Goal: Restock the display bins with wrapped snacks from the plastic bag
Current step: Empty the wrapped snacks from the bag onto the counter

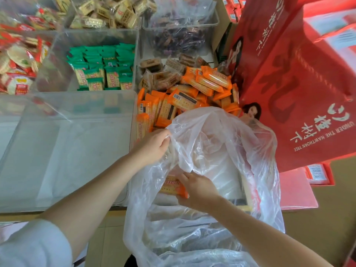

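Note:
A large clear plastic bag (221, 151) fills the lower middle of the view, its mouth lifted toward a bin of orange-wrapped cracker packs (185, 101). My left hand (154, 145) pinches the bag's upper rim and holds it up next to that bin. Inside the bag my right hand (198, 189) grips one orange-wrapped cracker pack (171, 186). More pale packs show dimly through the plastic lower down.
A clear bin (57, 143) with nothing in it stands at the left. Behind it are bins of green packs (102, 70), red-and-white rice crackers (19, 60), yellow packs (107, 14) and dark snacks (179, 39). Red gift boxes (298, 78) lean at the right.

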A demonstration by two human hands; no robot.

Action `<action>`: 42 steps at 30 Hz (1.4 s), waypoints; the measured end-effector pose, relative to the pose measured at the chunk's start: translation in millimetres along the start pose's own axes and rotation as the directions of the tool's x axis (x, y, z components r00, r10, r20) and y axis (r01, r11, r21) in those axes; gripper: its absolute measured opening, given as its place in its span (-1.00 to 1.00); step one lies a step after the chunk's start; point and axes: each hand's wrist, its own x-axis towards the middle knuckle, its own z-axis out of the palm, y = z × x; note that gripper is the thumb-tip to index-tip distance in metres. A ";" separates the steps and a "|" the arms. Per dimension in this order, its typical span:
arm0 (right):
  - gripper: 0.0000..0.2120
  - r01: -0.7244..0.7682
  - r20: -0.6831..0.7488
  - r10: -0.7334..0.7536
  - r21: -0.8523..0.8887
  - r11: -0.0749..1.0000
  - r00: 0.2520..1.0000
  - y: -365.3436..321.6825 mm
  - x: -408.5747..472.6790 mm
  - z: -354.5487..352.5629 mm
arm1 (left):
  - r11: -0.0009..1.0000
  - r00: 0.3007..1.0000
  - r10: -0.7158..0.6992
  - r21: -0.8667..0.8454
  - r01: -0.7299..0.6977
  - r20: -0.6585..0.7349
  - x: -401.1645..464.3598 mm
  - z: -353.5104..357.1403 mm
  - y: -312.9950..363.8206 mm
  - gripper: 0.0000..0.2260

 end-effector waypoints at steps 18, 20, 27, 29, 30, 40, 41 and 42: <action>-0.74 0.061 -0.338 -0.025 0.099 0.993 0.941 46.8 103.3 -112.0 | 0.927 0.959 0.278 0.250 -0.281 0.046 -23.6 17.4 -1.0 -0.33; -0.76 0.149 -0.193 -0.145 0.009 0.989 0.970 44.9 113.9 -102.5 | 0.858 0.903 0.430 0.317 -0.404 -0.013 -28.0 22.8 -7.3 -0.26; -0.56 0.098 -0.304 -0.079 0.049 0.994 0.949 47.9 83.5 -115.6 | 0.795 0.799 0.585 0.295 -0.530 -0.141 -33.8 30.8 -9.8 -0.76; -0.46 -0.027 -0.379 0.055 0.079 0.997 0.924 58.4 36.8 -117.3 | 0.859 0.838 0.511 0.119 -0.497 -0.190 -37.1 29.6 -6.8 -0.80; -0.37 -0.122 -0.359 0.130 0.045 0.991 0.924 65.7 9.8 -111.8 | 0.870 0.851 0.491 0.068 -0.488 -0.185 -38.5 29.9 -4.5 -0.79; 0.23 -0.350 0.148 0.388 -0.229 0.908 0.910 93.2 -71.1 -28.5 | 0.896 0.891 0.432 0.046 -0.442 0.141 -70.1 73.8 23.8 -0.60; 0.17 -0.342 0.208 0.382 -0.203 0.917 0.900 90.2 -70.8 -22.5 | 0.864 0.877 0.456 0.160 -0.477 0.152 -74.6 84.7 18.7 -0.47; 0.08 -0.338 0.252 0.378 -0.187 0.922 0.891 87.3 -72.2 -18.5 | 0.827 0.871 0.459 0.273 -0.491 0.175 -80.4 95.8 12.9 -0.31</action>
